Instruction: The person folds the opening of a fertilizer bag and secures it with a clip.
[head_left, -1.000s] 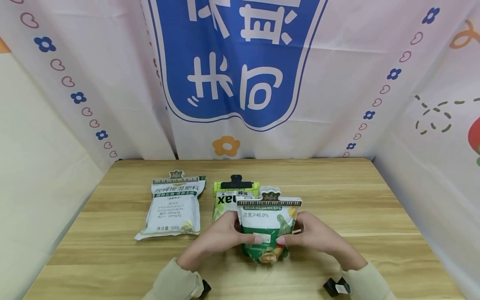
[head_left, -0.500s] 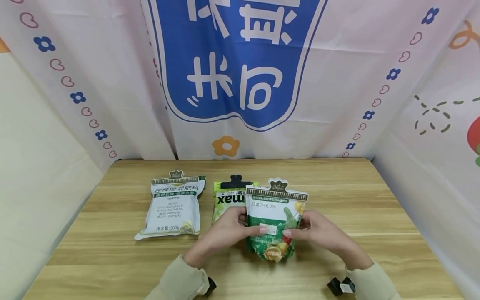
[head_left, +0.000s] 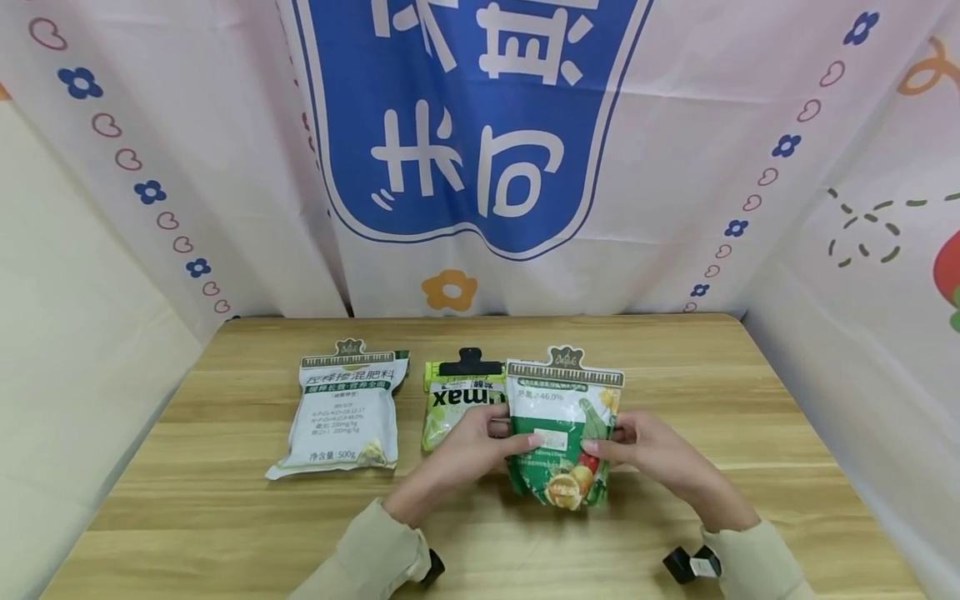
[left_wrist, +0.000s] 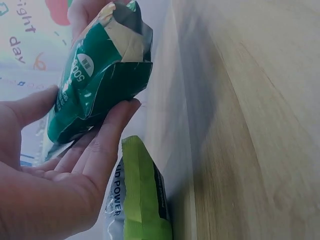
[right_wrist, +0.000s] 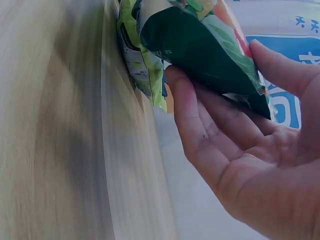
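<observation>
A green and white fertilizer bag (head_left: pixel 555 467) with fruit and vegetables printed on it is held between both hands, clear of the table in the wrist views. Along its top edge sits a bag clip (head_left: pixel 566 372) with a crown-shaped tab. The left hand (head_left: pixel 476 442) grips the bag's left side, thumb on the front and fingers behind. On the opposite side the right hand (head_left: pixel 648 454) grips it the same way. Partly hidden behind the left hand lies a lime-green bag (head_left: pixel 450 414) with a black clip (head_left: pixel 470 362).
A white 500g bag (head_left: pixel 341 421) with a similar crown-tab clip (head_left: pixel 349 353) lies at the left on the wooden table (head_left: pixel 225 517). A printed cloth (head_left: pixel 652 208) hangs behind the table's back edge, and pale cloth walls flank both sides.
Both hands have carried the green and white bag to the right and farther back. More of the lime-green bag now shows. The white bag stays in place.
</observation>
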